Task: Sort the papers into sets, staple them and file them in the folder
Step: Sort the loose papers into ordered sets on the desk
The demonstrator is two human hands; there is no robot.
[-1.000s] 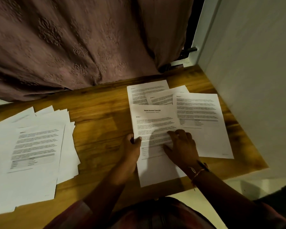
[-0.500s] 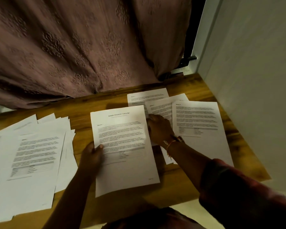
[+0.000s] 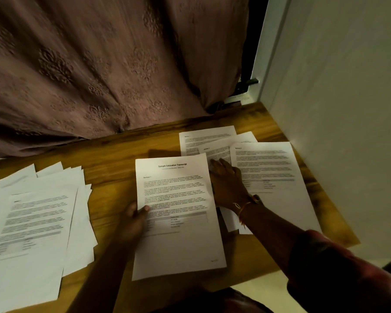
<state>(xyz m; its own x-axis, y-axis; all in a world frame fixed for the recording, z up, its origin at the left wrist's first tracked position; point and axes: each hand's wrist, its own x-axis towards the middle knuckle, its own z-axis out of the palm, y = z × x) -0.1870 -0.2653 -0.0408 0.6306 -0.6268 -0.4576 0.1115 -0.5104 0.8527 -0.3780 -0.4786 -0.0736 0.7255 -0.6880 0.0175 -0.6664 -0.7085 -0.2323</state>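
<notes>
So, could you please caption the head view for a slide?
Left hand holds the title page; right hand touches sheets beside it.

A home room served as workspace: a wooden table (image 3: pixel 113 168) stood against an embroidered mauve curtain (image 3: pixel 95 71) beside a plain wall (image 3: pixel 339 109).

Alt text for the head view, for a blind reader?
The left hand pinches the left edge of a sheet headed Sample Education Transcript on a wooden table, while the right hand rests on overlapping printed sheets beside it. A loose paper pile lies at the far left, a curtain behind.
</notes>
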